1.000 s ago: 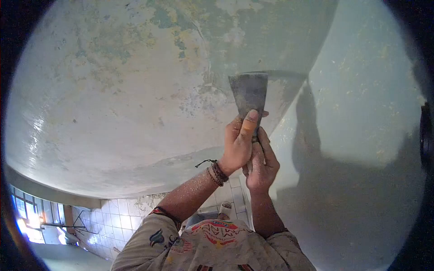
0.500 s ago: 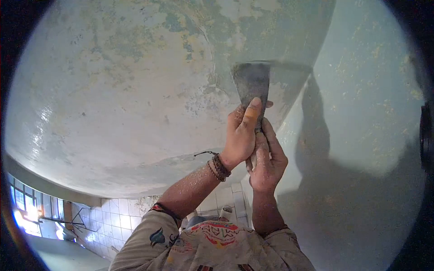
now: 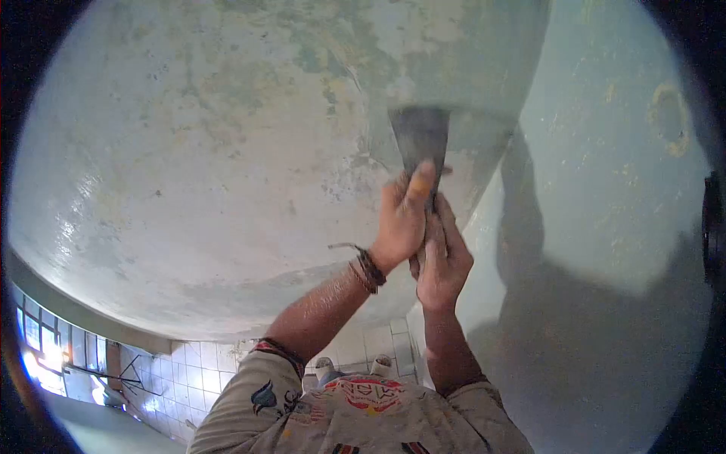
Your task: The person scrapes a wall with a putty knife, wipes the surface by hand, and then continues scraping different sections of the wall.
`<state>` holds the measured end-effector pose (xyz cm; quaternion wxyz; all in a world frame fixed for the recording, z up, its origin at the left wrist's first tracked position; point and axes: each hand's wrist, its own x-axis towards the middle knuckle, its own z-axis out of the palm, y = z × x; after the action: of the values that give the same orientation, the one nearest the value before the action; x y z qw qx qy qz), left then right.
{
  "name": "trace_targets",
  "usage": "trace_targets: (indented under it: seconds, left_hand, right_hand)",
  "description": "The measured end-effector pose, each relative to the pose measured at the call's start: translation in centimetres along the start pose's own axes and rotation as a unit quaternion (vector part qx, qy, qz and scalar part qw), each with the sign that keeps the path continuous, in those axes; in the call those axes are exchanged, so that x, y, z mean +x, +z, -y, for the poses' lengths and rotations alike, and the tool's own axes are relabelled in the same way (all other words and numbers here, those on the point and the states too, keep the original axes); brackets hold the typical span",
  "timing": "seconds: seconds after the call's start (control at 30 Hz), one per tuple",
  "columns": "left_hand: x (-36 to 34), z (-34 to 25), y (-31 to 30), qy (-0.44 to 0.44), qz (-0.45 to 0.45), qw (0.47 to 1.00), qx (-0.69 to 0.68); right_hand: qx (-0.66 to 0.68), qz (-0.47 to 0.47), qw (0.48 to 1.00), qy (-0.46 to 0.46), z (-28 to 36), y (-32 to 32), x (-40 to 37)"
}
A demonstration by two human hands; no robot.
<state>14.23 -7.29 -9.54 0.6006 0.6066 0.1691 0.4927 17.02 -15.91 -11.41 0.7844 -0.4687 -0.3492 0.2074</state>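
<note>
A wide, dark-bladed scraper (image 3: 420, 130) points up against the wall (image 3: 249, 189), whose green paint is patchy and worn down to pale plaster. My left hand (image 3: 404, 219) is closed round the scraper where blade meets handle, its thumb lying along the blade. Just below and to the right, my right hand (image 3: 445, 265) grips the handle, which is mostly hidden by the fingers. Light dust speckles both hands and the left forearm. The blade's top edge looks blurred and seems to touch the green paint.
A second wall (image 3: 597, 219), pale green with yellowish spots, meets the first at a corner on the right and carries my shadow. Below lies a tiled floor (image 3: 198, 371) with my feet on it. A bright window (image 3: 47, 340) and a thin dark metal stand (image 3: 132, 376) are at lower left.
Both hands and the scraper have shifted slightly to the left in view, with the grip unchanged. The view has also moved a little, showing more of the right wall and my feet.
</note>
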Motion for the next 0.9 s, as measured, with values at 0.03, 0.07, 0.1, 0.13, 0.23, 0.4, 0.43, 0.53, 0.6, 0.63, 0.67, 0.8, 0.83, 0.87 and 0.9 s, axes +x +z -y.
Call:
trace_targets:
  seconds: [0.03, 0.07, 0.1, 0.13, 0.23, 0.4, 0.43, 0.53, 0.6, 0.63, 0.67, 0.8, 0.83, 0.87, 0.9]
  left_hand:
    - [-1.1, 1.1, -0.2, -0.037, -0.010, 0.999, 0.001]
    - [-1.8, 1.4, -0.4, -0.054, -0.004, 0.998, -0.017]
    - [-1.5, 1.8, -0.5, -0.048, -0.004, 0.999, -0.020]
    - [-1.3, 1.3, -0.4, -0.041, -0.007, 0.999, -0.019]
    - [-0.4, -1.3, -0.1, -0.009, -0.013, 1.000, -0.004]
    - [-1.1, 1.4, -0.4, -0.017, 0.005, 1.000, -0.022]
    - [-0.9, 1.0, -0.3, -0.013, 0.004, 1.000, -0.024]
    - [0.0, -0.8, -0.2, 0.008, -0.003, 1.000, -0.027]
    - [0.5, -2.7, 0.0, -0.004, 0.000, 1.000, -0.031]
    - [0.7, -3.3, 0.0, -0.011, 0.001, 0.999, -0.034]
    - [0.5, -2.4, -0.1, -0.008, 0.003, 0.999, -0.034]
    - [-0.6, 0.4, -0.7, -0.013, 0.000, 1.000, -0.018]
    - [-0.9, 0.3, -0.8, -0.013, -0.001, 1.000, -0.010]
    - [-0.2, -0.8, -0.8, -0.017, 0.007, 1.000, -0.020]
    - [0.2, -2.0, -0.6, -0.021, 0.008, 1.000, -0.021]
  right_hand:
    - [0.000, 0.004, 1.000, -0.002, -1.4, -0.3, -0.9]
    - [0.011, -0.008, 1.000, -0.021, -2.8, -0.5, -1.4]
    - [0.021, -0.021, 0.999, -0.038, -3.9, -0.8, -1.5]
    - [-0.020, -0.021, 0.999, -0.020, -2.9, -0.7, -1.4]
    - [0.031, -0.002, 1.000, 0.000, 0.3, 0.7, 0.2]
    - [-0.026, -0.008, 0.999, -0.028, -1.8, -0.5, -0.6]
    - [-0.014, -0.002, 0.999, -0.042, -2.2, -0.5, -0.7]
    - [-0.013, 0.005, 0.999, -0.047, -0.8, 0.0, 0.1]
    - [-0.005, 0.009, 0.999, -0.050, 1.4, 1.3, 1.0]
    - [-0.004, 0.008, 0.999, -0.051, 1.1, 1.0, 0.8]
    - [-0.020, 0.009, 0.999, -0.045, 0.4, 0.5, 0.5]
    - [-0.049, 0.000, 0.997, -0.062, -2.8, -0.6, -1.0]
    - [-0.051, -0.001, 0.997, -0.059, -2.3, -0.3, -0.6]
    - [-0.055, 0.007, 0.996, -0.067, -1.4, 0.3, 0.2]
    - [-0.059, 0.016, 0.995, -0.076, -0.6, 0.7, 0.7]
